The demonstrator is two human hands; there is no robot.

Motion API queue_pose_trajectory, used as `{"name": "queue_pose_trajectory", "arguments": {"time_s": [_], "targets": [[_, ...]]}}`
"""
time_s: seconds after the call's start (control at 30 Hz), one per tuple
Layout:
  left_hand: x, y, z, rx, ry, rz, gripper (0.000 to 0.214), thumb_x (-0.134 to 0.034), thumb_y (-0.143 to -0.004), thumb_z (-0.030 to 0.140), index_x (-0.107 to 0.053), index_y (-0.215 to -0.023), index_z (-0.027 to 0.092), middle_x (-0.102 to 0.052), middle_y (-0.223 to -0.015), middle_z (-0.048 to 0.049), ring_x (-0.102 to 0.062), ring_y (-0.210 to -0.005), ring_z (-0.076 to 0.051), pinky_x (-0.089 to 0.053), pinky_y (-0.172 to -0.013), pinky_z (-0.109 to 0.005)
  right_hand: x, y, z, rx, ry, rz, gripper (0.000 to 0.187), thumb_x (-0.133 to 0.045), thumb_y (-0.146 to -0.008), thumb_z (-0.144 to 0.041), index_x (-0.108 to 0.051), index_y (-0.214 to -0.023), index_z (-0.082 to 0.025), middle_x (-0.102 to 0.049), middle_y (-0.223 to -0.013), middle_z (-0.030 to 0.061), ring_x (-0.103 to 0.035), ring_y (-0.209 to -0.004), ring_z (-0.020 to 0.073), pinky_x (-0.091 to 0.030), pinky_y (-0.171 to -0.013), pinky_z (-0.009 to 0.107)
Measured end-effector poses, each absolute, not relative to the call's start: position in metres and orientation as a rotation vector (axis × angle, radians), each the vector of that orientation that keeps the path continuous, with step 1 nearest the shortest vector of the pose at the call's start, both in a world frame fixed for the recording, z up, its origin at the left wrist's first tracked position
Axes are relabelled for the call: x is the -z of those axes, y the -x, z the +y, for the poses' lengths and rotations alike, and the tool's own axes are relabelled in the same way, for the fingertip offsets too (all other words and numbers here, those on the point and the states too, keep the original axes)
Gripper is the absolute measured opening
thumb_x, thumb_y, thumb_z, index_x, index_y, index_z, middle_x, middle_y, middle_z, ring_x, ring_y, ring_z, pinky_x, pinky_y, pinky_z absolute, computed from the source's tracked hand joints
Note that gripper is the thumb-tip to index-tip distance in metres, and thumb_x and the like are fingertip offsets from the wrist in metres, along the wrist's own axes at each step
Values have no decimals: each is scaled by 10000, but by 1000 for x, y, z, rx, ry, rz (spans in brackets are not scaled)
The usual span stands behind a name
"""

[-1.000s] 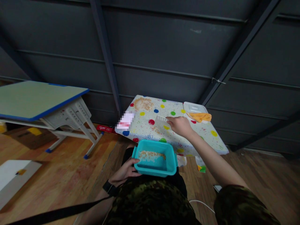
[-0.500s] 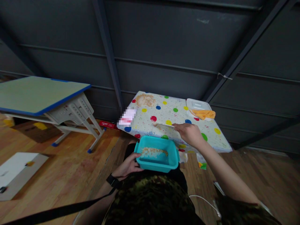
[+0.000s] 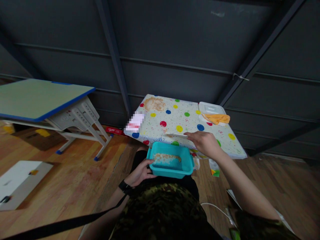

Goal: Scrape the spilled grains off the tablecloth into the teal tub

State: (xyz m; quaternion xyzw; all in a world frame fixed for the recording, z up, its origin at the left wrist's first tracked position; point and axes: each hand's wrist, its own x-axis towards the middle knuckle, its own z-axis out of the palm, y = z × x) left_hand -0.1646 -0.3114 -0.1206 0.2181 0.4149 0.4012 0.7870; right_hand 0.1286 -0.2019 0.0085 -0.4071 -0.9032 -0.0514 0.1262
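Observation:
A turquoise plastic tub (image 3: 172, 173) is held over my lap, just below the table's front edge. My left hand (image 3: 141, 172) grips its left end, the thumb over the rim. Pale crumbs or grains (image 3: 162, 157) lie inside, running into a darker patterned strip at the right that I cannot make out. Above the tub, my right hand (image 3: 202, 141) pinches a thin white flat strip (image 3: 178, 135), its kind unclear. The strip lies low over the tabletop, its left end at a small scatter of crumbs near the front edge.
On the dotted tablecloth (image 3: 190, 123) a larger patch of crumbs (image 3: 154, 104) is at the back left. A blurred pink-white item (image 3: 135, 121) lies at the left. An orange cloth (image 3: 216, 118) rests by a white lid (image 3: 211, 108). Left stands a desk (image 3: 45, 96).
The tub and my left hand have shifted slightly right and up, closer to the table edge. The white strip has come slightly nearer the front edge, still in my right hand.

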Motion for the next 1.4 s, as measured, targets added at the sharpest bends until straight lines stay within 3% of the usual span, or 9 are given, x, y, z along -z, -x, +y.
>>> {"name": "queue_pose_trajectory", "arguments": {"time_s": [0.4,0.93,1.2,1.4], "targets": [[121,156,-309,-858,-484,870,571,-632,-848,377,-476,-1367,198,-605,-1351,-165,-685,-1015,-261,-513,-966,-496,-10,-132,-216,130,1138,-2621,358,-444,-958,-263,-679,-1224,-216,-751,-985,65,-686,-858,194,-487,-754,314],[126,157,-309,-878,-478,894,434,-662,-826,351,-587,-1218,180,-712,-1171,-123,-706,-966,-246,-552,-922,-454,-16,-127,-246,-75,1099,-2624,375,-458,-946,-271,-669,-1256,-279,-746,-1003,59,-693,-874,201,-533,-772,345],[123,164,-312,-868,-479,881,466,-622,-850,339,-558,-1272,151,-706,-1204,-147,-695,-1017,-266,-529,-968,-485,-29,-126,-168,-45,1252,-2258,365,-501,-939,-365,-712,-1182,-193,-736,-1104,87,-704,-977,238,-530,-845,340],[124,169,-314,-880,-464,890,500,-652,-830,349,-555,-1281,156,-718,-1201,-137,-708,-1001,-253,-571,-910,-416,-28,-99,-95,-67,1348,-2294,363,-530,-924,-360,-699,-1211,-215,-708,-1179,60,-678,-1059,247,-498,-919,343]]}}
